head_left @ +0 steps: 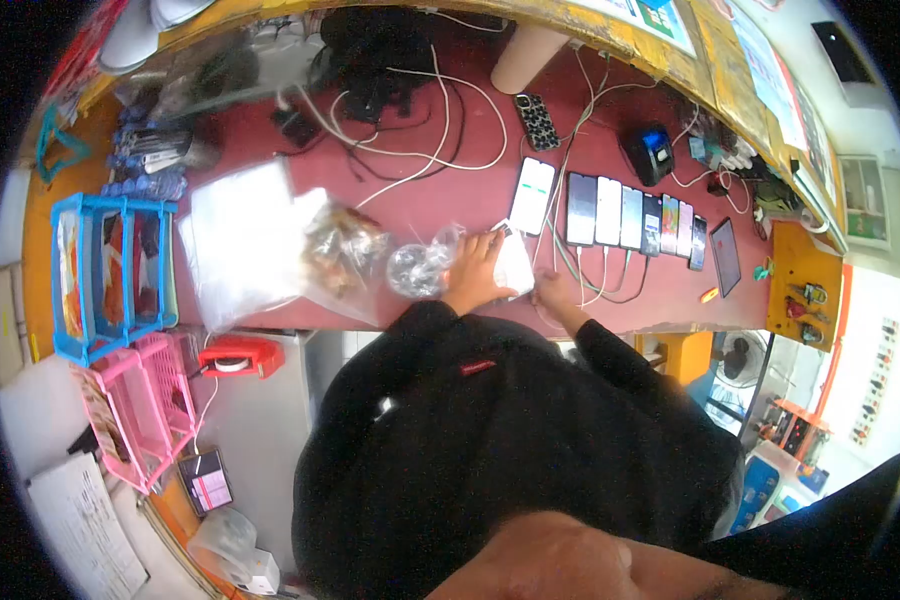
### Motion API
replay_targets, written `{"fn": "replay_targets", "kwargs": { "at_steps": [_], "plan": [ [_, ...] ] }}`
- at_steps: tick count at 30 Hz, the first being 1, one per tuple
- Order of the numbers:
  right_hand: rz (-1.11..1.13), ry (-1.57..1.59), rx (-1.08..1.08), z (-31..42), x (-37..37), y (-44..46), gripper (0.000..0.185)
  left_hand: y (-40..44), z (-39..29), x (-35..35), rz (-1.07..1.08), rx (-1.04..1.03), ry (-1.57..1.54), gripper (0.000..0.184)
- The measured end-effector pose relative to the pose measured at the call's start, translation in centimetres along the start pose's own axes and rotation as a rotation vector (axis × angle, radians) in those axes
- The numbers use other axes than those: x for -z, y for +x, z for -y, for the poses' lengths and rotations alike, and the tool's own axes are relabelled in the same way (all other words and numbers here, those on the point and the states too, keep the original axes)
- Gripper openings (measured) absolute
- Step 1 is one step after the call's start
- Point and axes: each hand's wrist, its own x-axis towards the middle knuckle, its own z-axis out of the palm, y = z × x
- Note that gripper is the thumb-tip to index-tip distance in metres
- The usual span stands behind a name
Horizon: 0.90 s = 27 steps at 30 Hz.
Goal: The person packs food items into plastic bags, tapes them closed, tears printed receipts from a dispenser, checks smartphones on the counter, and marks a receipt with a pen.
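Note:
My left hand [475,274] lies over the left part of a white flat item [514,262] near the desk's front edge, its fingers closed on it. Just right of that item is my right hand [558,292], fingers bent together near a white cable; what they hold, if anything, is too small to make out. Crumpled clear plastic [420,268] touches the left hand's side. A phone with a lit screen [533,197] lies beyond the white item. To the right, several phones [608,211] stand side by side in a row, some with cables at their lower ends.
White plastic sheets [235,235] and a clear bag with brown contents [342,245] lie at left, beside a blue basket [110,278]. Cables cross the desk's back. A patterned phone case [537,122], a black device [648,155] and a dark tablet-like item [726,257] are farther right.

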Motion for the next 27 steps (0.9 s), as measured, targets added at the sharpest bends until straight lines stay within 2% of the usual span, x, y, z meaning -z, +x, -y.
{"fn": "replay_targets", "kwargs": {
  "at_steps": [2, 5, 7, 10, 13, 14, 16, 20, 23, 27],
  "plan": [
    [-0.234, -0.403, 0.172, 0.9, -0.4, -0.5, 0.022, 0.2, 0.1, 0.4, 0.047, -0.005, -0.009, 0.11],
    [-0.372, -0.276, 0.346, 6.7, 1.5, -0.8, 0.022, 0.5, 0.0, 1.5, 0.135, 0.016, -0.058, 0.106],
    [-0.593, -0.41, 0.623, 7.5, 2.6, 2.5, 0.031, 0.6, -0.1, 2.1, 0.194, 0.039, -0.123, 0.104],
    [-0.661, -0.675, 0.792, 9.2, 2.6, 5.8, 0.046, 0.8, 0.5, 2.3, 0.264, -0.022, -0.049, 0.11],
    [-0.671, -0.785, 0.779, 10.6, 1.0, 8.1, 0.052, 1.0, 0.4, 2.6, 0.338, -0.065, 0.011, 0.109],
    [-0.636, -0.813, 0.748, 11.0, 0.7, 8.4, 0.058, 1.1, 0.5, 2.8, 0.352, -0.057, -0.015, 0.109],
    [-0.66, -0.875, 0.733, 11.6, 0.2, 9.1, 0.06, 1.2, 0.6, 3.0, 0.379, -0.038, -0.063, 0.108],
    [-0.694, -0.915, 0.696, 12.3, -0.1, 10.1, 0.063, 1.2, 0.5, 3.2, 0.331, -0.024, -0.141, 0.108],
    [-0.723, -0.774, 0.627, 12.6, 0.3, 11.8, 0.07, 1.1, 0.4, 3.1, 0.283, -0.017, -0.195, 0.104],
    [-0.735, -0.687, 0.78, 15.3, 1.9, 12.2, 0.073, 1.2, -0.4, 3.8, 0.205, 0.007, -0.256, 0.091]
  ]
}}
